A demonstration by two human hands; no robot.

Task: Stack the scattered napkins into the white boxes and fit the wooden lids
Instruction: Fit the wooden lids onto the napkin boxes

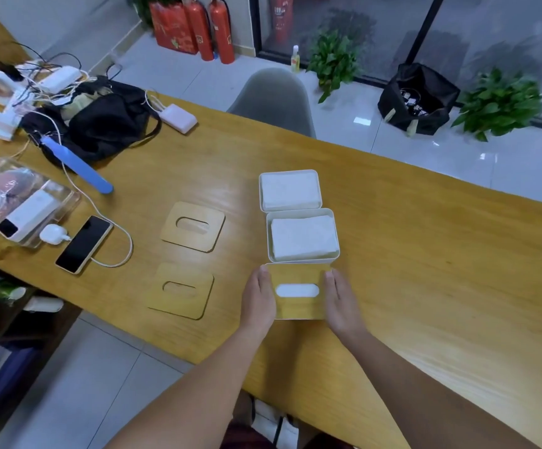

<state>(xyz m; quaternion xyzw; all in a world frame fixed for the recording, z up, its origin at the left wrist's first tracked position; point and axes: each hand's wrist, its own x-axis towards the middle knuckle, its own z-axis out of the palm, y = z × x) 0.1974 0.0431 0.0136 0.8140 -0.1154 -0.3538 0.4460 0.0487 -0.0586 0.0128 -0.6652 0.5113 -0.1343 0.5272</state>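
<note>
Shiny grey floor tiles (198, 76) run past a long wooden table (425, 254), and red fire extinguishers (211, 27) stand by the far wall. Green plants (499, 102) and a black bag (417, 98) sit on the floor near the window. One grey chair (273, 98) is pushed up to the far side of the table.

Three white boxes stand in a row on the table, touching one another. The far box (290, 190) has no lid, and white napkins lie flat inside it. The middle box (302, 235) has no lid too, and it holds a stack of napkins (302, 236). The near box (299, 317) has a wooden lid (297, 275) lying on top. White shows through the long hole in that lid.

The left hand (258, 299) lies along the left edge of the lid, with its fingers straight and pointing away. The right hand (342, 303) lies along the right edge in the same way. Both hands press flat on the sides of the lid and do not curl round it.

Two more wooden lids lie flat on the table to the left, well apart from the boxes. One spare lid (193, 226) is farther away, and the other spare lid (181, 290) is nearer.

At the left end of the table are a phone (83, 244), white chargers (26, 215), tangled cables (36, 82) and a black pouch (107, 124).
</note>
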